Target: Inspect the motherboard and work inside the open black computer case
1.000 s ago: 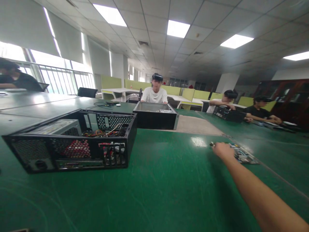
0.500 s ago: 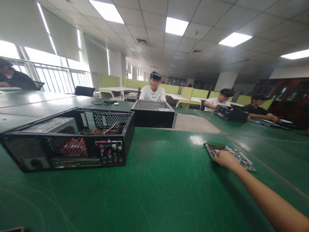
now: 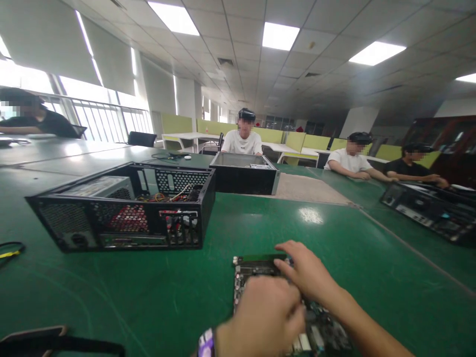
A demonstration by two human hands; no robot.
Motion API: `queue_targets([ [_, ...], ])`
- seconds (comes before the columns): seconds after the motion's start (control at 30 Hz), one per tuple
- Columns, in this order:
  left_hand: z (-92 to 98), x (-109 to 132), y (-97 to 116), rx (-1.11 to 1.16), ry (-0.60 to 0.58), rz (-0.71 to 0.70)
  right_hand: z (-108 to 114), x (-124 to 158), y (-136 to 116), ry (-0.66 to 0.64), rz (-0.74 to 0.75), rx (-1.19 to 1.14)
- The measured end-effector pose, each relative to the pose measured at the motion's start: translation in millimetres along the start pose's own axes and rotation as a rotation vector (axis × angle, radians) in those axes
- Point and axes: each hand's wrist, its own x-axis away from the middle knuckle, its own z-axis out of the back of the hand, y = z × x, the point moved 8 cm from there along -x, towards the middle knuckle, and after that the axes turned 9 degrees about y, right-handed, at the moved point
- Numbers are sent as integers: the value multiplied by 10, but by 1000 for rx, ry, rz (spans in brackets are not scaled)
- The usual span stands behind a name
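Lying under both hands: a circuit board [image 3: 256,270], flat on the green bench [image 3: 223,223]. Only its far-left corner shows past the fingertips; the rest is hidden beneath the hands.
Right hand [image 3: 310,277]: comes in from the right and rests on the far part of the board. Its fingers [image 3: 288,245] are stretched out and spread, released and clasping nothing, with the thumb touching the board's top.
Left hand [image 3: 262,317]: seen from the back, covering the near middle of the board. The knuckles are bent and the fingers are hidden underneath, so whether they clench the board or only press on it cannot be told.
Wristband [image 3: 206,343]: purple, on the left wrist.
Open computer case [image 3: 122,210]: black with perforated walls and coloured wires inside, beyond the fingers and to their left, well apart from the board.
Second case [image 3: 243,174]: farther beyond the fingers, near the first case's far right corner.
Third case [image 3: 431,208]: well to the right of the fingers.
Cable loop [image 3: 9,248]: black and yellow, far to the left of the fingers.
Person in a white shirt [image 3: 243,143]: seated straight beyond the fingers, behind the second case.
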Motion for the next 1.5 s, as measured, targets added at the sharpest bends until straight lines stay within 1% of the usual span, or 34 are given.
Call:
queue_targets([
  [0.03, 202, -90, -279, -145, 89, 146, -77, -89, 118, 7, -13, 33],
  [0.07, 375, -141, -484, -272, 149, 223, -164, -150, 218, 2, -22, 52],
  [0.1, 490, -168, -635, -355, 167, 255, -247, -185, 290, -9, -22, 61],
  [0.13, 559, -178, -751, -407, 163, 266, -317, -196, 335, -19, -16, 61],
  [0.17, 580, -176, -833, -428, 138, 257, -367, -193, 355, -24, -8, 55],
  [0.27, 521, -140, -981, -422, 54, 259, -406, -153, 339, -2, 8, 21],
  [0.33, 493, -127, -1031, -438, 44, 293, -401, -138, 310, 8, 19, -7],
  [0.43, 507, -133, -1066, -476, 50, 337, -415, -137, 297, 5, 39, -34],
  [0.57, 548, -130, -1081, -494, 49, 344, -473, -148, 336, -18, 29, -26],
  [0.63, 563, -116, -1090, -491, 51, 349, -445, -148, 326, -2, 7, -3],
  [0.7, 576, -103, -1098, -481, 50, 357, -342, -121, 245, 45, -6, 44],
  [0.77, 587, -104, -1098, -450, 46, 356, -214, -40, 76, 88, 9, 88],
  [0.83, 603, -119, -1095, -397, 43, 349, -171, 111, -142, 70, 65, 76],
  [0.9, 665, -142, -1101, -344, 86, 356, -277, 331, -350, 2, 180, 28],
  [0.97, 780, -156, -1120, -314, 190, 381, -487, 584, -453, -27, 315, 40],
  [1.0, 844, -155, -1130, -307, 253, 395, -597, 696, -440, 4, 357, 85],
  [1.03, 903, -151, -1137, -300, 311, 404, -695, 793, -395, 63, 383, 150],
  [1.1, 984, -137, -1142, -281, 394, 407, -827, 955, -304, 226, 446, 288],
  [1.17, 1034, -121, -1144, -259, 446, 403, -903, 1081, -287, 347, 575, 386],
  [1.23, 1069, -103, -1151, -238, 482, 404, -919, 1106, -308, 383, 696, 413],
  [1.27, 1086, -93, -1156, -227, 499, 406, -897, 1046, -307, 371, 716, 398],
  [1.3, 1103, -84, -1160, -215, 517, 408, -866, 922, -290, 334, 706, 371],
  [1.33, 1119, -76, -1165, -199, 535, 410, -839, 737, -264, 270, 679, 335],
  [1.37, 1136, -68, -1171, -182, 556, 411, -822, 494, -233, 183, 646, 297],
  [1.43, 1168, -54, -1183, -155, 595, 409, -830, -118, -178, -17, 570, 247],
  [1.47, 1180, -49, -1189, -149, 609, 407, -842, -450, -178, -93, 541, 234],
  [1.5, 1190, -45, -1198, -149, 618, 406, -849, -783, -182, -126, 491, 256],
])
